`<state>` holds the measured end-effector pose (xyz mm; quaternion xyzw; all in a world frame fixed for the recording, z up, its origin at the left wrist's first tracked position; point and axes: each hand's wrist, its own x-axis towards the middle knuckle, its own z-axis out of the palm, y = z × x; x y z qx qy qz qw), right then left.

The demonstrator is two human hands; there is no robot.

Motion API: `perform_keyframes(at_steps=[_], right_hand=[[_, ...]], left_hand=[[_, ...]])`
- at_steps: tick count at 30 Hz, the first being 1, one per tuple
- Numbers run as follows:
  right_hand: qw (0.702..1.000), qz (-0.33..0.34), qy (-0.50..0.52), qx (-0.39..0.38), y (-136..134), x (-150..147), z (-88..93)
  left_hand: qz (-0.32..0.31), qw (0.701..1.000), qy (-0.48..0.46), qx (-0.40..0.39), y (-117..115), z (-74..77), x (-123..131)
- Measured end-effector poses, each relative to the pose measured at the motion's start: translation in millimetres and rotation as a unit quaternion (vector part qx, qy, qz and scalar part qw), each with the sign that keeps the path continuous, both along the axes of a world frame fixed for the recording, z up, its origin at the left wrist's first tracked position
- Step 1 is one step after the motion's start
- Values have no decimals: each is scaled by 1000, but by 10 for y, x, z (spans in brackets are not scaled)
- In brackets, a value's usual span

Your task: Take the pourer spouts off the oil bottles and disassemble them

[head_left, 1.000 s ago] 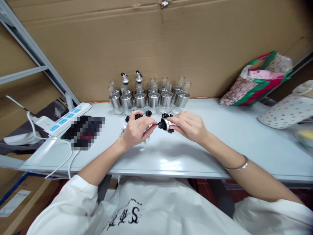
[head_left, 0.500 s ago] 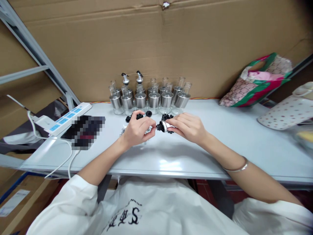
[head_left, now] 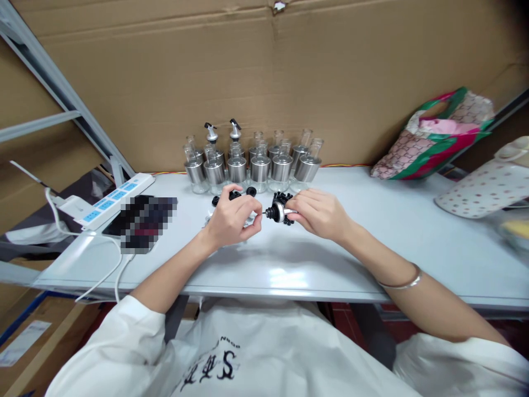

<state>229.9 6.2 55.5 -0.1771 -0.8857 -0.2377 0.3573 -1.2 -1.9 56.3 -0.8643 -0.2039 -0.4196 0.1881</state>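
My right hand (head_left: 320, 214) pinches the silver spout of a bottle pourer (head_left: 281, 212), held sideways above the table with its black ribbed stopper facing left. My left hand (head_left: 233, 215) is closed in a pinch at the stopper's tip, where a thin stem (head_left: 264, 213) shows between fingertips and stopper. Behind the pourer lies a heap of small black parts (head_left: 283, 197). Several black rubber stoppers (head_left: 250, 191) lie behind my left hand, and clear or silvery pieces (head_left: 206, 219) are partly hidden by it.
Two rows of glass bottles with metal sleeves (head_left: 260, 167) stand at the back; two pourers (head_left: 211, 132) rise there. On the left are a power strip (head_left: 118, 199), a blurred dark device (head_left: 144, 223) and white cables. A patterned bag (head_left: 433, 138) and dotted container (head_left: 483, 184) stand right.
The pourer has turned in my right hand and shifted slightly right. A thin stem now shows between its stopper and my left fingertips, which remain pinched.
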Motion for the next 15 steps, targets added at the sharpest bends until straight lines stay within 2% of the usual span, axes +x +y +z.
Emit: perform_keyframes(at_steps=[4,10,15], right_hand=[[1000,-17,18,-5,30,20,-27],[1000,18,20,-9,-8,-57,-44],[1000,15,15,-20,1,-73,-53]], left_hand=[[-4,1000,4,-3,9,-5,-9],[-18,999,28,-12,19,-38,11],[-6,998,64,-19,66,-86,0]])
